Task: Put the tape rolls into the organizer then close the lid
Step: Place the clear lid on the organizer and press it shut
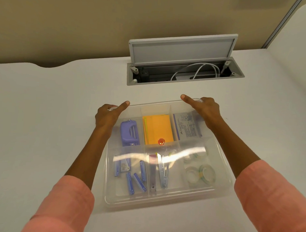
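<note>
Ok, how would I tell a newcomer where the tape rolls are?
Find the clear organizer on the white desk, under its see-through lid. Go to the near right compartment, beside the metal staplers. The tape rolls are the only round, translucent rings; everything else in there is flat or boxy.

Bright, even indoor light falls from overhead, leaving only soft, faint shadows on the white table (44,129). A broad band of white glare streaks across the clear lid (163,196) in the lower middle. Wide-angle distortion bends edges near the frame borders; detail is slightly soft.
</note>
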Available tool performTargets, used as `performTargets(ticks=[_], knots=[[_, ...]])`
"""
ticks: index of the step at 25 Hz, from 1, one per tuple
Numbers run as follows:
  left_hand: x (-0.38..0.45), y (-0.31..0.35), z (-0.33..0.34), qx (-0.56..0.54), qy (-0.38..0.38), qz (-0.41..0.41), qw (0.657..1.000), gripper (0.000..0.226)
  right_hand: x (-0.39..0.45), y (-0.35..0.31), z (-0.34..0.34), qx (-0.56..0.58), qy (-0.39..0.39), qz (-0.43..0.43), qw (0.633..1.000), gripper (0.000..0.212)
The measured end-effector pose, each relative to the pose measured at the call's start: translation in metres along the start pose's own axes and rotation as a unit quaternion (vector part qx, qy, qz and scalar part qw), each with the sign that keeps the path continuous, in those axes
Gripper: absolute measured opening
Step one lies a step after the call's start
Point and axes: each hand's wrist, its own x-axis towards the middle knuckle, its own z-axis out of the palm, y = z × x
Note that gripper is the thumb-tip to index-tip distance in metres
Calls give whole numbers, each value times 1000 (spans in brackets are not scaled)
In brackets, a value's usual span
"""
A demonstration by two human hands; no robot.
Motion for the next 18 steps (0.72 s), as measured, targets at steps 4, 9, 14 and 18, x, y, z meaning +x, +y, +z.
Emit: performTargets(ticks=[4,9,14,18], knots=[[-3,-5,1,78,58,97,991,46,-8,-1,5,-45,92,-38,994,56],[-13,-12,6,141,57,301,942,29,-18,0,7,-87,93,-209,969,47],[-33,-16,12,319,0,373,871,39,-39,7,14,-206,4,-360,910,47],[-38,-14,12,409,-15,364,836,62,-43,7,22,-270,19,-337,902,47]])
